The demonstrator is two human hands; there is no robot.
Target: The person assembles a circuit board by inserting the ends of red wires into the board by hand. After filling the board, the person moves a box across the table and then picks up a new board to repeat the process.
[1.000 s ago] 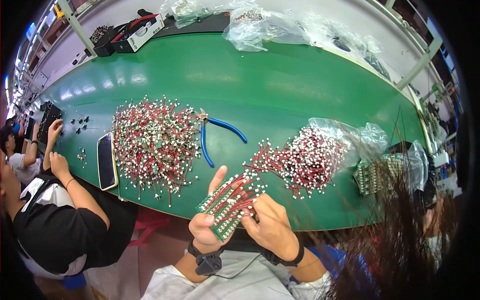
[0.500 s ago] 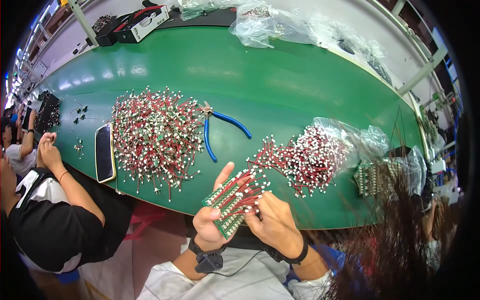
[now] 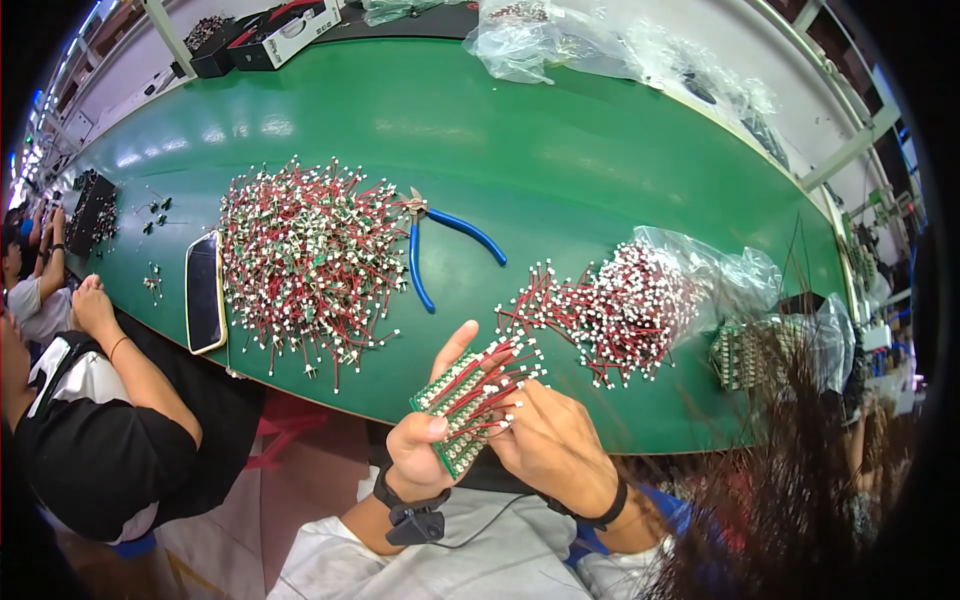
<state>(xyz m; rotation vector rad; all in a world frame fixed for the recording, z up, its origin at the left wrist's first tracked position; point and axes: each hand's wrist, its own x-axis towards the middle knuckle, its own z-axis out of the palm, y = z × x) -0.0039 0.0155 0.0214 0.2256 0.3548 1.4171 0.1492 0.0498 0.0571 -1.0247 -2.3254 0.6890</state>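
So, left to right. Co-worker's hand (image 3: pixel 93 303) is at the near edge of the green bench (image 3: pixel 640 160). Phone (image 3: pixel 206 292) lies flat, just beside the big heap of red-wired white connectors (image 3: pixel 308 262). Blue-handled cutters (image 3: pixel 466 225) sit just right of that, handles spread. Stray wires could snag on the cutter head if either got dragged.

Front middle: left hand (image 3: pixel 418 462) holds the green board panel (image 3: pixel 457 453) tilted by the bench's near edge, thumb pressed on its left side, one finger stretched out. Right hand (image 3: pixel 548 435) is at the panel's right, fingers curled in at the wire ends; can't tell if they pinch a plug. Risks, my read: sideways tug strains a joint, tangled wires pull a neighbour, slack thumb lets the panel slip.

Right: smaller wire heap (image 3: pixel 632 318), clear bag (image 3: pixel 745 275) against it, board stack (image 3: pixel 738 358) beyond.

Vs a second ago: co-worker's hand drawn in to the edge; bench items higher in view; panel slightly further right; own hands much the same pose.
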